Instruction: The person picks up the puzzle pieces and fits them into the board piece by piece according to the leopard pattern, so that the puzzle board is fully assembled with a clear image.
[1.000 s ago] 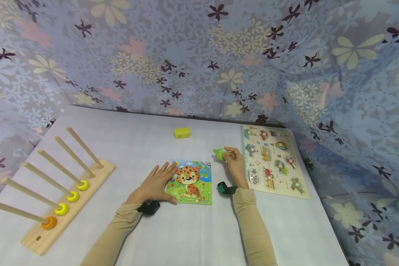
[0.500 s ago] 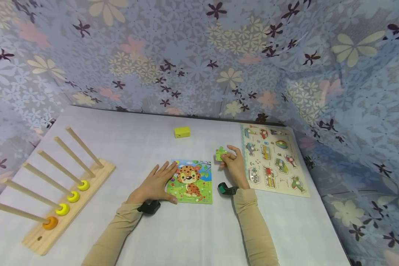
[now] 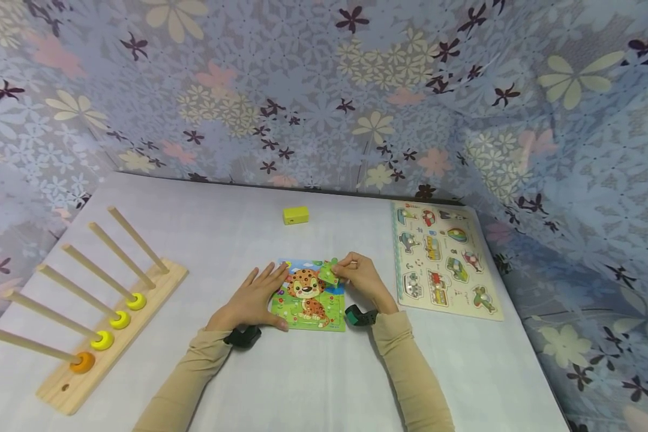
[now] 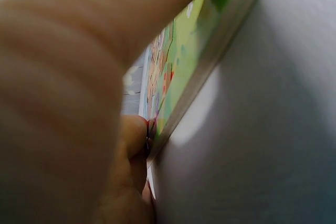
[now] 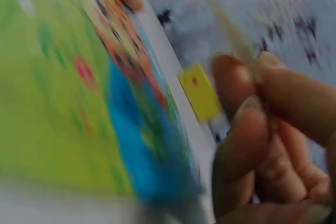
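Note:
A square jigsaw puzzle [image 3: 309, 311] with a cartoon leopard lies flat at the middle of the table. My left hand [image 3: 248, 305] rests along its left side, fingers spread, the thumb by the lower left corner. The left wrist view shows the thumb and fingers against the edge of the puzzle [image 4: 184, 51]. Over the puzzle's upper right part, my right hand [image 3: 363, 279] pinches a green puzzle piece [image 3: 328, 273] between thumb and fingers. In the right wrist view that puzzle piece [image 5: 231, 30] is seen edge-on and blurred, raised above the board. It hides part of the picture beneath.
A yellow block [image 3: 296, 216] stands behind the puzzle. To the right lies a peg puzzle board [image 3: 418, 261] with vehicle pieces. At the left is a wooden peg rack [image 3: 116, 342] with upright rods and several yellow and orange rings. A flowered cloth [image 3: 313, 90] hangs behind the table.
My right hand has turned the green puzzle piece and carried it left from beside the puzzle to over its upper right part. The left hand has stayed in place.

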`<state>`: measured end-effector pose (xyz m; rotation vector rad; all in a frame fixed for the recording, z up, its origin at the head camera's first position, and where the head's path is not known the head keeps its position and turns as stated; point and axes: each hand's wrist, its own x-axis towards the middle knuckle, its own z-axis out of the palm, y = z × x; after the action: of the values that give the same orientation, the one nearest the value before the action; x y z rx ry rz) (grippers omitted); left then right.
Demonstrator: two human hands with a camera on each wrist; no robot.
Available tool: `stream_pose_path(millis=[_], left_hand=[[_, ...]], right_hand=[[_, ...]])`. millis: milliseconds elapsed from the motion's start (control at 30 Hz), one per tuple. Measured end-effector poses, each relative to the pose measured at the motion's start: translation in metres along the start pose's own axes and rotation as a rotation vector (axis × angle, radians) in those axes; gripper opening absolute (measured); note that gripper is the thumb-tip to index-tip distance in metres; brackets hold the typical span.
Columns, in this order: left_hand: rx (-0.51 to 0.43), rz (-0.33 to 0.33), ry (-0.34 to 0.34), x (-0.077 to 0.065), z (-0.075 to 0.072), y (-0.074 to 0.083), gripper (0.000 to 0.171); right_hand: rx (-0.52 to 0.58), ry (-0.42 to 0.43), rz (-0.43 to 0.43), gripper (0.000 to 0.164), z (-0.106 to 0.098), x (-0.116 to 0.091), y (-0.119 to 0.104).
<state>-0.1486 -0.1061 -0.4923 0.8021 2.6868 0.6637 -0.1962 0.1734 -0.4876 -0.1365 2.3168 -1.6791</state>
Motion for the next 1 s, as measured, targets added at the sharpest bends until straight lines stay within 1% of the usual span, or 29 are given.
stream_pose_path(millis=[100, 200, 267, 367, 533, 600, 767, 900, 1000], left_hand=[[-0.008, -0.003, -0.004, 0.0, -0.001, 0.001, 0.12], [-0.016, -0.006, -0.005, 0.001, -0.001, 0.001, 0.12], [-0.018, -0.004, -0.007, 0.001, -0.001, 0.001, 0.119], [-0.022, 0.001, -0.008, 0.001, 0.0, 0.0, 0.118], [-0.015, 0.006, -0.003, 0.001, 0.001, -0.001, 0.118], [-0.009, 0.006, 0.0, 0.002, 0.001, -0.002, 0.118], [0.0, 0.004, 0.004, 0.002, 0.002, -0.004, 0.119], [-0.002, 0.004, 0.003, 0.002, 0.003, -0.004, 0.12], [-0.001, 0.002, -0.001, 0.0, 0.004, -0.003, 0.12]], right_hand=[[-0.088, -0.098, -0.059, 0.011, 0.017, -0.006, -0.01], [-0.134, -0.171, -0.085, 0.013, 0.037, -0.012, -0.019], [-0.16, -0.208, -0.097, 0.015, 0.05, -0.015, -0.022], [-0.205, -0.241, -0.131, 0.017, 0.065, -0.019, -0.024], [-0.327, -0.212, -0.166, 0.018, 0.079, -0.021, -0.023], [-0.382, -0.193, -0.182, 0.018, 0.08, -0.021, -0.022], [-0.512, -0.182, -0.224, 0.017, 0.083, -0.022, -0.022], [-0.581, -0.175, -0.241, 0.016, 0.085, -0.024, -0.023], [-0.579, -0.168, -0.233, 0.019, 0.087, -0.025, -0.023]])
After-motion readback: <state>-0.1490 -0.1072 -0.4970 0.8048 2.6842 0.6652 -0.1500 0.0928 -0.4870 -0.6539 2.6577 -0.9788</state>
